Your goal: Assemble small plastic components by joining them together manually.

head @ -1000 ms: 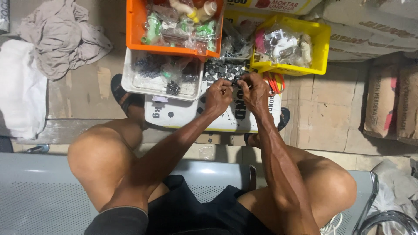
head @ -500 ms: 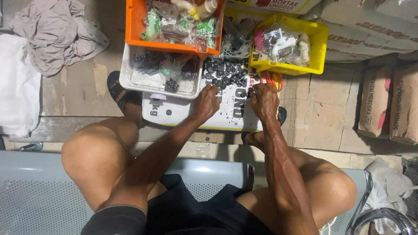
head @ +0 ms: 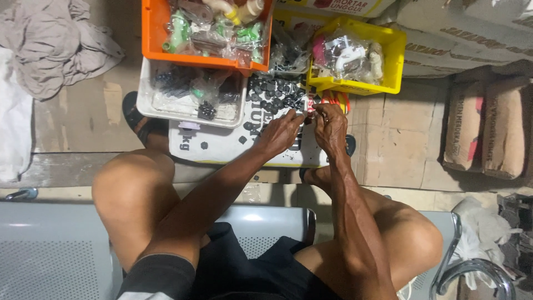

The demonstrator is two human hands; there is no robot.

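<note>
— Nearest the camera?
— Grey metal bench (head: 50, 261), perforated seat, knees spread over its edge. Below that, tiled floor (head: 400, 133).
— And at the grip?
— Left hand (head: 283, 132) and right hand (head: 328, 125) meeting fingertip to fingertip, pinched shut on something small; too tiny to name. Under both hands, a white sack (head: 222, 145) laid flat, strewn with small black parts (head: 272, 94), the heap just beyond the left fingers.
— Beyond the hands?
— White tray (head: 145, 105) up and left of the grip, orange bin (head: 152, 33) past it, yellow bin (head: 391, 50) just beyond the right hand, all holding bagged fittings. Far left, crumpled cloth (head: 50, 50); far right, brown sacks (head: 486, 128) standing.
— Changed from half a second back?
— Hands apart then, each flat on the sack; now drawn together over its right end. Bins and tray unmoved.
</note>
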